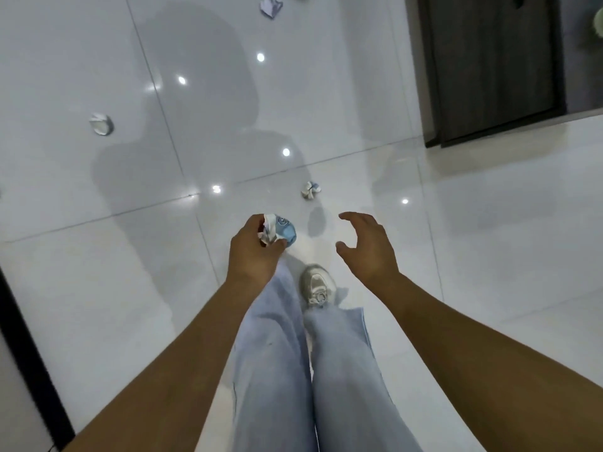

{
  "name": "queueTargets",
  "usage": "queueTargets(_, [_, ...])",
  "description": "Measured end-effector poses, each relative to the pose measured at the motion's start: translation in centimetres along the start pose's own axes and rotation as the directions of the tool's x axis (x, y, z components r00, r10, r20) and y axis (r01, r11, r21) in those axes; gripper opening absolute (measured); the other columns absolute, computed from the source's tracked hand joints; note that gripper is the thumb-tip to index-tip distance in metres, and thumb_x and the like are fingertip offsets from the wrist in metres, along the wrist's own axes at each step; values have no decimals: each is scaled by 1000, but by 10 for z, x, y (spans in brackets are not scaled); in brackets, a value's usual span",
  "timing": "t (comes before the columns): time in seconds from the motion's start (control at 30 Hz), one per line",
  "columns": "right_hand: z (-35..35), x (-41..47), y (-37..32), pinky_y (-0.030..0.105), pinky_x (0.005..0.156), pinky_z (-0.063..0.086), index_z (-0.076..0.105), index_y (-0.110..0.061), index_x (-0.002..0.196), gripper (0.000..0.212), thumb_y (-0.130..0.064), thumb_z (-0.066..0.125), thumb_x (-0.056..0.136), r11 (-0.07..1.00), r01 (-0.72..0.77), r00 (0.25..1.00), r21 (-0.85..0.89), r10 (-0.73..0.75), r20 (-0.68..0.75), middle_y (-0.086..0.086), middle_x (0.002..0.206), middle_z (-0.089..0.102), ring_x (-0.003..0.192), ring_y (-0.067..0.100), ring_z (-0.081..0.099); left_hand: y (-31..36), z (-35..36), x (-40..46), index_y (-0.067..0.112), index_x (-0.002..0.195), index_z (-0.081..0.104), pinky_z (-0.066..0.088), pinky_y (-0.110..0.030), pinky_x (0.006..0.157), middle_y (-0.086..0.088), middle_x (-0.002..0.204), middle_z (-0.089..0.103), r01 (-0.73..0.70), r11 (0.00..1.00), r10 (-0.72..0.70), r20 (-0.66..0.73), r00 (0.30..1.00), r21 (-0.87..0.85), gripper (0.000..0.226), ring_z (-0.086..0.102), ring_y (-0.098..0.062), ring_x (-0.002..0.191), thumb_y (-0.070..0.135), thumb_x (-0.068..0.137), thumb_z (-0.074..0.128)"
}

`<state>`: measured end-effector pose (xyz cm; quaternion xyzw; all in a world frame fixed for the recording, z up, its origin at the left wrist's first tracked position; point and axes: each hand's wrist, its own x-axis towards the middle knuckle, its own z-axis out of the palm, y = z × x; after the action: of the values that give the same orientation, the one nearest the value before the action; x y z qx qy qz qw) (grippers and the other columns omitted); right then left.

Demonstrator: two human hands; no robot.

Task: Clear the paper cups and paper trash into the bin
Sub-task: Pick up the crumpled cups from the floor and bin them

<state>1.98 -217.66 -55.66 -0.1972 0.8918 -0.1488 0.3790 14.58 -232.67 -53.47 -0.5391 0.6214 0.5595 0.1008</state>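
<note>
My left hand [253, 252] grips a crumpled blue and white paper cup [278, 230] in front of me, above the floor. My right hand [367, 246] hangs beside it with loosely curved fingers and holds nothing. A small crumpled paper ball [311, 190] lies on the white tile floor just ahead of my right hand. Farther off to the left lies a paper cup [101, 124] on its side. Another crumpled paper [271, 4] rests at the top edge of the view. No bin is in sight.
Glossy white floor tiles [98, 288] spread all around, with ceiling light reflections. A dark wooden cabinet or door [489, 66] stands at the upper right. A black strip [29, 363] runs along the lower left. My legs and one shoe [316, 285] show below my hands.
</note>
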Motion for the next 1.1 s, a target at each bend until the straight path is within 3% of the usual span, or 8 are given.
queueTargets(0.13, [13,38,-12,25,93,37,50,-24,134,52,-18,65,85,999,-19,1000,42,19,-1,-3,139,47,125,22,45,5,-15,44,10,99,59,47,-23,69,0,90,65,-9,997,4,56,998,76,21,62,-21,80,10,81,70])
queueTargets(0.23, [27,71,-15,25,96,35,49,-24,135,53,-17,65,85,997,-24,999,78,22,23,-1,140,46,126,22,44,4,-25,84,15,100,59,44,-13,65,4,91,64,-49,994,44,54,998,97,23,61,-16,79,11,81,70])
queueTargets(0.37, [53,118,-7,22,94,32,50,-23,133,55,-16,69,82,992,-49,999,118,47,20,0,136,49,123,21,46,-7,-21,140,15,100,59,43,-17,64,8,86,60,-58,990,51,53,997,126,25,60,-18,78,14,80,73])
queueTargets(0.5, [92,173,20,21,92,32,50,-24,131,54,-17,70,81,980,-109,994,167,107,22,2,132,49,120,22,47,-30,0,192,20,102,58,40,-7,60,17,84,58,-54,996,53,17,998,75,27,59,-9,76,14,80,72])
queueTargets(0.7, [169,252,69,32,92,40,55,-20,120,46,-20,70,77,974,-148,989,173,147,16,4,120,54,111,21,50,-94,46,253,21,107,59,42,-15,63,10,96,64,12,1000,-12,18,1000,-11,32,63,-13,81,13,79,73])
queueTargets(0.77, [195,274,86,31,82,41,56,-26,109,41,-26,68,70,977,-147,989,157,143,33,1,115,56,102,21,53,-113,59,268,20,109,60,45,-15,67,6,102,65,39,999,-38,14,999,-35,34,65,-15,85,11,79,73])
queueTargets(0.93, [240,311,111,26,80,36,51,-18,131,60,-10,71,76,999,-53,998,11,52,41,2,139,43,120,28,41,-147,82,294,21,111,60,49,-15,73,7,104,67,93,993,-91,29,995,-70,36,66,-12,89,9,80,72])
queueTargets(1.1, [265,318,114,26,76,41,53,-19,125,50,2,61,80,995,-75,997,-71,76,24,2,138,37,124,25,32,-159,97,308,19,115,61,50,-23,75,3,107,66,137,987,-136,24,990,-80,39,67,-17,92,11,79,73])
